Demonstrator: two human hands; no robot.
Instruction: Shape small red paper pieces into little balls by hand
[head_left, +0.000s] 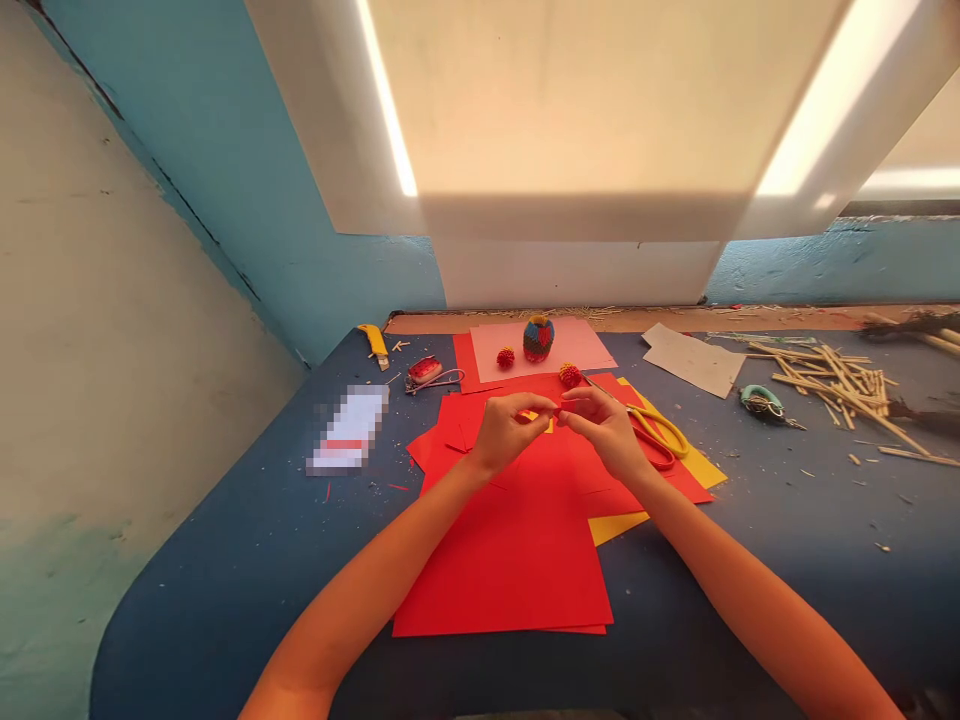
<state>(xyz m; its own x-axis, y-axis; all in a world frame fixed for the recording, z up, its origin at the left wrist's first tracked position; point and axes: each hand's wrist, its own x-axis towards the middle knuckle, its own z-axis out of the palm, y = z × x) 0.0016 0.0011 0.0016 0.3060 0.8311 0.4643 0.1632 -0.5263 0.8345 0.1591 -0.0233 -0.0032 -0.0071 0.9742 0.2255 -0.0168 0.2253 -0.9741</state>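
Observation:
My left hand (510, 430) and my right hand (601, 428) meet fingertip to fingertip above the red paper sheets (510, 570). Both are closed in a pinch on a small piece of red paper (557, 409), most of it covered by the fingers. Just behind the right hand lies a red and yellow folded-paper ball (570, 375). A second ball (505, 357) sits farther back beside a small multicoloured paper vase (538, 340), which stands upright on pale pink paper (592, 350). Scissors with yellow and red handles (664, 430) lie right of my right hand.
At the left are a yellow box cutter (374, 346), a red object with a metal clip (425, 371) and a blurred-out white item (349, 430). To the right lie a keyring (763, 402), brown paper (694, 360) and several thin sticks (847, 385). Yellow paper (619, 527) shows under the red.

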